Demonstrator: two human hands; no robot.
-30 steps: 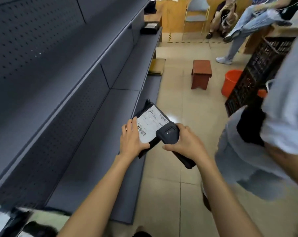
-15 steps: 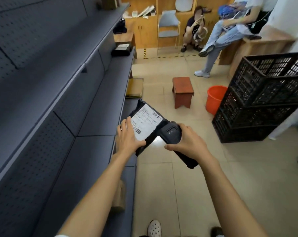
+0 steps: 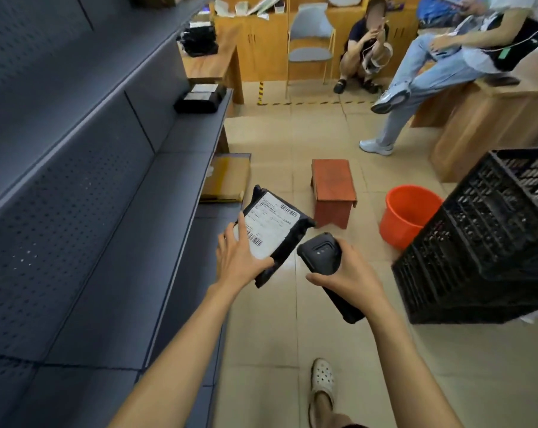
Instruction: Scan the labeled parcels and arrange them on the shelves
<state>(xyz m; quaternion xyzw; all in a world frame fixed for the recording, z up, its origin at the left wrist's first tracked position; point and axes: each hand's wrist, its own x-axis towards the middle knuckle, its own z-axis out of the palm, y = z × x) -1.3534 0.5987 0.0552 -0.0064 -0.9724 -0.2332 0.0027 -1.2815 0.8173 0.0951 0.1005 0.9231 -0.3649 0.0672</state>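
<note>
Parcel: black mailer (image 3: 287, 239) with white label (image 3: 269, 230) facing up, held over the floor beside the shelf edge (image 3: 196, 217); we see its long axis slanting from lower right to upper left
Our left hand (image 3: 239, 262): grips the parcel's near edge, thumb across the label
Our right hand (image 3: 349, 274): wrapped around the handheld scanner (image 3: 324, 257), head aimed at the parcel
Nearby: wooden stool (image 3: 332, 188), orange bucket (image 3: 408, 214), black crate (image 3: 484, 242)
</note>
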